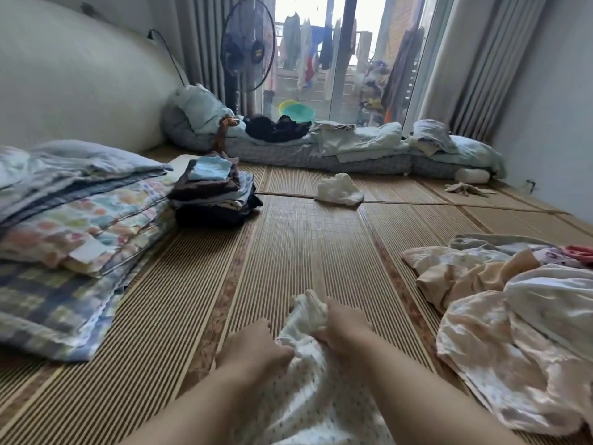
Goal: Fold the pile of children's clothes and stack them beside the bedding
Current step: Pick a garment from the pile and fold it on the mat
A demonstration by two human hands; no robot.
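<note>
A white dotted children's garment (308, 403) lies bunched on the woven mat in front of me. My left hand (253, 346) grips its upper edge, and my right hand (345, 327) grips the bunched end just beside it. A loose pile of unfolded clothes (513, 319), peach, white and pink, sprawls at the right. A stack of folded clothes (215, 194) stands at the left, touching the folded bedding (73, 232).
A crumpled white cloth (340, 189) lies mid-mat. Quilts and pillows (353, 149) line the far edge before the glass door. A standing fan (248, 46) is at the back left. A small rag (465, 188) lies far right.
</note>
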